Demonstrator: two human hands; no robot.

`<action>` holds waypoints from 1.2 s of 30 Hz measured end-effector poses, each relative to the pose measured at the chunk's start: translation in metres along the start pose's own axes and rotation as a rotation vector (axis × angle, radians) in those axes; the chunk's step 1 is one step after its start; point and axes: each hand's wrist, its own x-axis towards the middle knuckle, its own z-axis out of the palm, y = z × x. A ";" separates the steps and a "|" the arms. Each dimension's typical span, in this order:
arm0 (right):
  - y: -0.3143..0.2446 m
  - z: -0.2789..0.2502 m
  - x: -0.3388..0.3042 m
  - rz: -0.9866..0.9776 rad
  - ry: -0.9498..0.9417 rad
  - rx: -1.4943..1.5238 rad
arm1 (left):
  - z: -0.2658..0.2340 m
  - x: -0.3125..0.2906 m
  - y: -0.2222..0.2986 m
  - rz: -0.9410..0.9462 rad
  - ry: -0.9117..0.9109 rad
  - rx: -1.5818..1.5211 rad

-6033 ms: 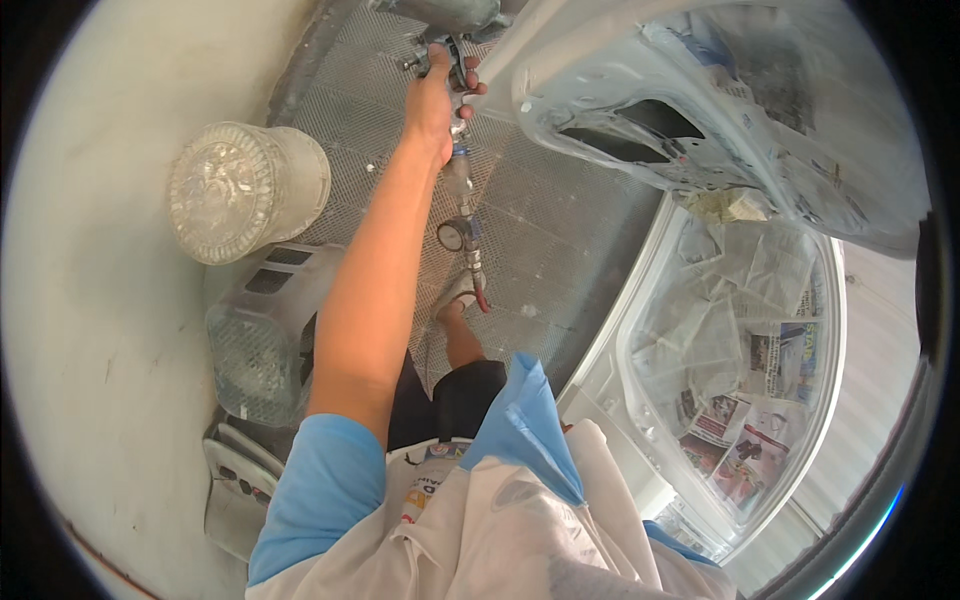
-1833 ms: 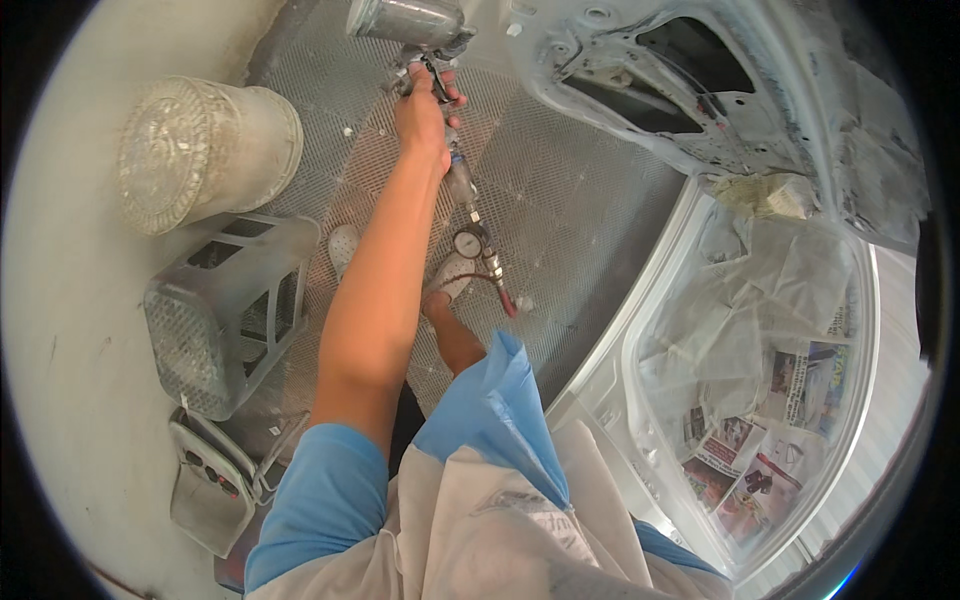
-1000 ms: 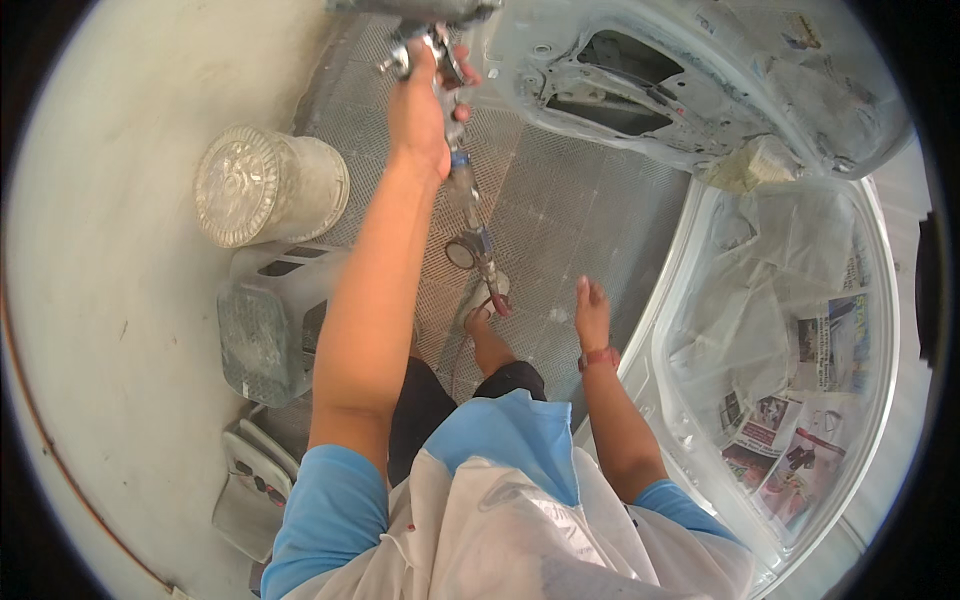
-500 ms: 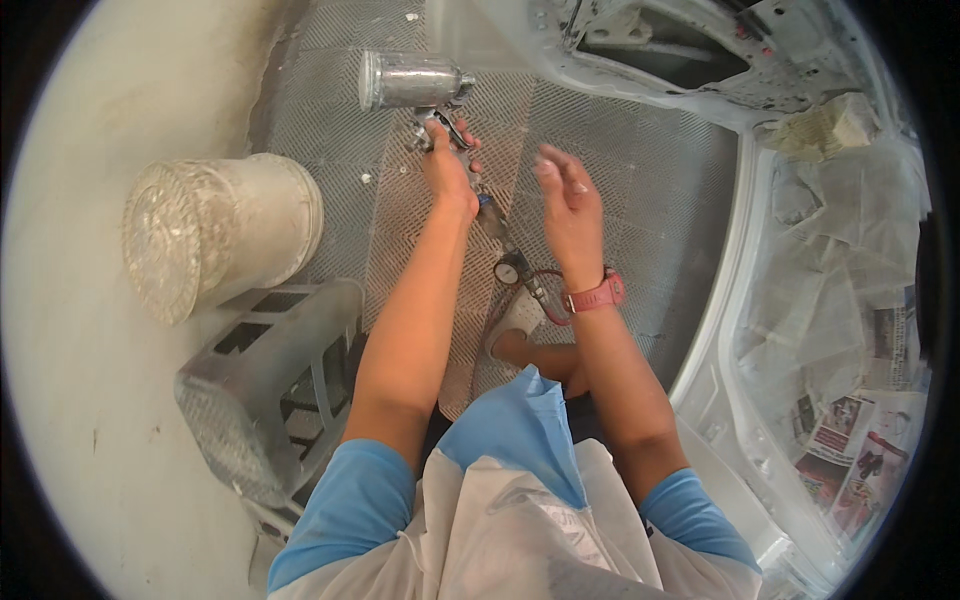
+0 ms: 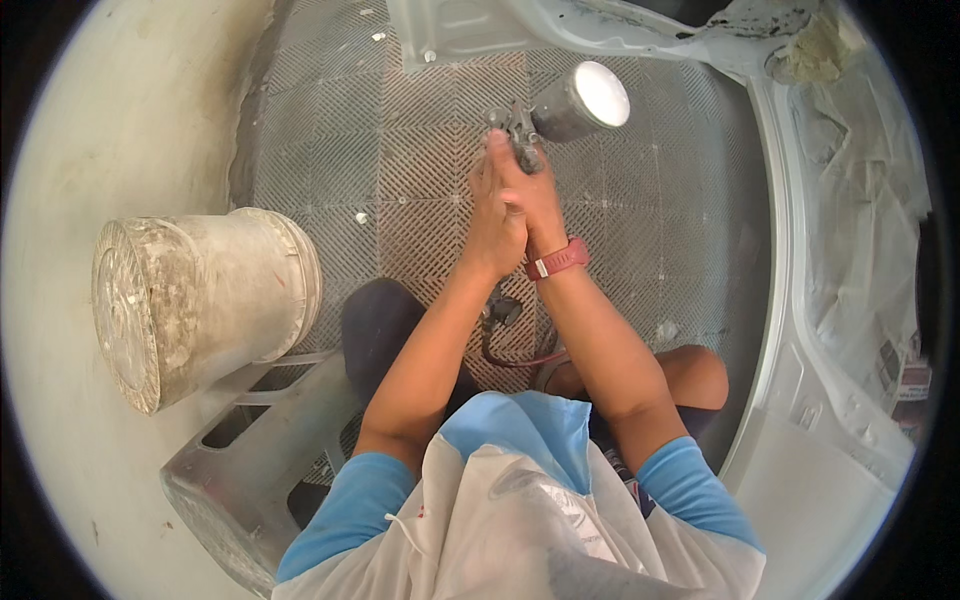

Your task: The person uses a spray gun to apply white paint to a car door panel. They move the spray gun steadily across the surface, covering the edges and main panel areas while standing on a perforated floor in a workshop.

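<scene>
In front of me both my hands come together round the grip of a spray gun [image 5: 518, 137]. My left hand [image 5: 494, 225] lies closed against the grip and overlaps my right hand [image 5: 541, 208], which wears a red wristband [image 5: 557, 259]. Its fingers are partly hidden, though it too is wrapped round the grip. The gun's metal cup [image 5: 564, 110] tilts out to the right and shows a round white end. Below my wrists hang a dark fitting [image 5: 505, 311] and a reddish hose [image 5: 518, 362], partly covered by my forearms.
A stained white bucket [image 5: 225, 300] and a grey plastic stool [image 5: 235, 465] stand at left by the pale wall. A panel edge [image 5: 470, 40] juts in at the top. A vehicle door frame [image 5: 783, 240] curves along the right, with plastic sheeting [image 5: 860, 190] beyond. Ridged matting [image 5: 330, 150] covers the floor.
The spray gun has moved right, its cup swinging from pointing left to pointing right. My right hand, earlier raised and open, has joined my left on the grip. The view has shifted.
</scene>
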 end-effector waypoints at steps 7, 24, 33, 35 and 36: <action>0.029 0.052 0.000 0.024 0.126 0.161 | -0.086 -0.023 -0.010 -0.292 -0.025 0.179; 0.048 -0.016 0.121 0.008 0.820 0.583 | -0.107 -0.056 -0.083 -0.497 -0.210 0.520; 0.018 0.078 0.046 -0.130 0.327 0.577 | -0.115 -0.036 -0.077 -0.543 0.060 0.459; 0.008 0.085 0.034 -0.210 0.244 0.588 | -0.116 -0.032 -0.076 -0.554 0.078 0.467; 0.005 0.084 0.031 -0.243 0.225 0.615 | -0.115 -0.032 -0.076 -0.568 0.075 0.465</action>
